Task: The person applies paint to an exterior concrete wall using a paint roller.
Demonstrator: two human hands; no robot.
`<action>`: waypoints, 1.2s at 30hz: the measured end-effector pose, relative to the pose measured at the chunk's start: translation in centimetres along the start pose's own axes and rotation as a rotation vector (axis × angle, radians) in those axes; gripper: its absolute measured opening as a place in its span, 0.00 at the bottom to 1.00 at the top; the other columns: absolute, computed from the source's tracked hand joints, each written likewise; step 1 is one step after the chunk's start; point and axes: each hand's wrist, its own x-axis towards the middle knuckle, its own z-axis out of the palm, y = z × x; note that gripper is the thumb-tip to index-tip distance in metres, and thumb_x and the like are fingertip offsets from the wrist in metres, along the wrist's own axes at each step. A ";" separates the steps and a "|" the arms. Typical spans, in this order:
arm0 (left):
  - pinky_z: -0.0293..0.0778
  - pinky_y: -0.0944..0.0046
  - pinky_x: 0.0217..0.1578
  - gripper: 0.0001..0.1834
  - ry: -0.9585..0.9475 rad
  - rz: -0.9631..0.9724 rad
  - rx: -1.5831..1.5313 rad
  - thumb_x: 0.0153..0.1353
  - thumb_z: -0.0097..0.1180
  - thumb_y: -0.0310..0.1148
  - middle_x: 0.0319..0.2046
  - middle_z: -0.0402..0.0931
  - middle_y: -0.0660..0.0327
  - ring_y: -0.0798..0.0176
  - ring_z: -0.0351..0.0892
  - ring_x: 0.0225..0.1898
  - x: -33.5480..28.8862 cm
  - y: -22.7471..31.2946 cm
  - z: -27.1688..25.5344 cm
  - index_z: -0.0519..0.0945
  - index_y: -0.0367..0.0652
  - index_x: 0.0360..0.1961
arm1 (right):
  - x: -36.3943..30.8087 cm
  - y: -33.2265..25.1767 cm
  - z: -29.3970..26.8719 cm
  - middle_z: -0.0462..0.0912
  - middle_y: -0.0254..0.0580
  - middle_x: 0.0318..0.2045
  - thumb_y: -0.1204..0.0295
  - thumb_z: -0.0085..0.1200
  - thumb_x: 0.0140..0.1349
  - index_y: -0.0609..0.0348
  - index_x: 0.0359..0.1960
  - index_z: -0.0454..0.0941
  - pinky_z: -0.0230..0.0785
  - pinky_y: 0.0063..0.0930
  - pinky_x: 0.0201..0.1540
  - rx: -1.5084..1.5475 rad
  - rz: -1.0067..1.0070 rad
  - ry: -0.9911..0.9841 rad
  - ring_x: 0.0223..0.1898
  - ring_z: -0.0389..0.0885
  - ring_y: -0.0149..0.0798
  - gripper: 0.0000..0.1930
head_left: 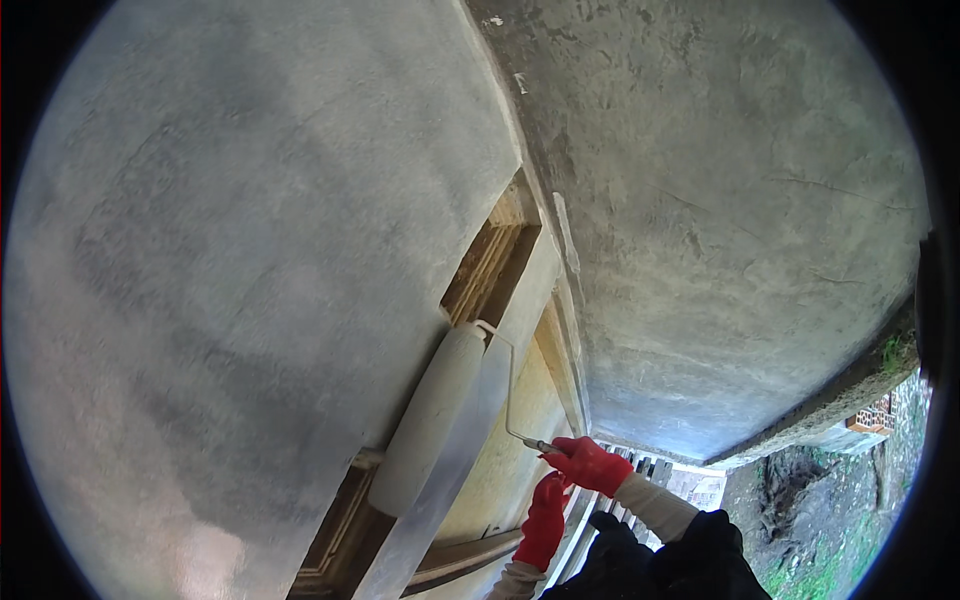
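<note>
A paint roller with a long, pale grey sleeve [428, 425] lies across the wooden-framed openings, at the edge of the grey wall. Its bent wire frame [513, 390] runs down from the sleeve's upper end to a short handle. My right hand [592, 466], in a red rubber glove, is closed around that handle. Just below it is my left hand [545, 515], also red-gloved, its fingers curled close to the right hand. What the left fingers hold is hidden.
A large grey plastered wall [230, 230] fills the left side. Another rough grey surface [730, 200] spreads across the upper right. Between them run brown wooden frames [492, 265]. At the lower right are mossy ground [820, 540] and a reddish openwork block [872, 414].
</note>
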 end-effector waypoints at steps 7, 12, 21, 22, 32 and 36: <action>0.62 0.57 0.56 0.35 0.008 -0.244 -0.290 0.65 0.27 0.59 0.55 0.65 0.54 0.58 0.65 0.56 4.6 -6.1 1.7 0.61 0.38 0.58 | -2.3 11.8 -4.1 0.77 0.48 0.30 0.69 0.59 0.50 0.53 0.55 0.65 0.71 0.39 0.32 -0.981 -0.357 -0.209 0.32 0.79 0.47 0.28; 0.68 0.61 0.51 0.28 -0.009 -0.463 -0.058 0.67 0.34 0.51 0.48 0.70 0.54 0.62 0.71 0.47 4.3 -11.7 2.7 0.66 0.35 0.52 | -6.1 15.6 -3.3 0.76 0.51 0.38 0.68 0.66 0.39 0.52 0.61 0.56 0.71 0.44 0.38 -0.787 -0.091 -0.357 0.38 0.77 0.52 0.44; 0.69 0.66 0.39 0.22 -0.180 -0.375 -0.298 0.67 0.37 0.47 0.29 0.76 0.60 0.66 0.74 0.33 7.8 0.6 6.8 0.74 0.41 0.29 | -6.8 4.8 -3.9 0.75 0.41 0.22 0.52 0.41 0.65 0.67 0.39 0.73 0.74 0.27 0.26 0.264 0.552 0.158 0.22 0.78 0.34 0.24; 0.70 0.65 0.38 0.23 -0.150 -0.210 -0.186 0.68 0.35 0.46 0.28 0.76 0.59 0.66 0.74 0.31 8.0 2.1 7.3 0.74 0.40 0.28 | -6.5 4.3 -4.2 0.74 0.39 0.21 0.53 0.41 0.65 0.67 0.36 0.73 0.74 0.27 0.24 0.171 0.401 0.156 0.21 0.76 0.32 0.24; 0.64 0.65 0.21 0.17 0.220 0.457 0.470 0.64 0.42 0.39 0.15 0.62 0.63 0.64 0.63 0.17 7.0 9.6 4.2 0.65 0.42 0.20 | -3.4 1.4 0.7 0.80 0.41 0.34 0.63 0.46 0.63 0.56 0.58 0.64 0.74 0.25 0.33 0.295 -0.102 0.135 0.26 0.79 0.29 0.23; 0.57 0.69 0.14 0.24 0.169 0.078 -0.105 0.67 0.36 0.48 0.11 0.58 0.65 0.71 0.57 0.12 4.7 10.8 6.1 0.63 0.43 0.18 | -4.7 5.0 2.8 0.80 0.42 0.35 0.62 0.46 0.64 0.59 0.56 0.65 0.75 0.25 0.32 0.389 -0.049 0.082 0.30 0.79 0.29 0.22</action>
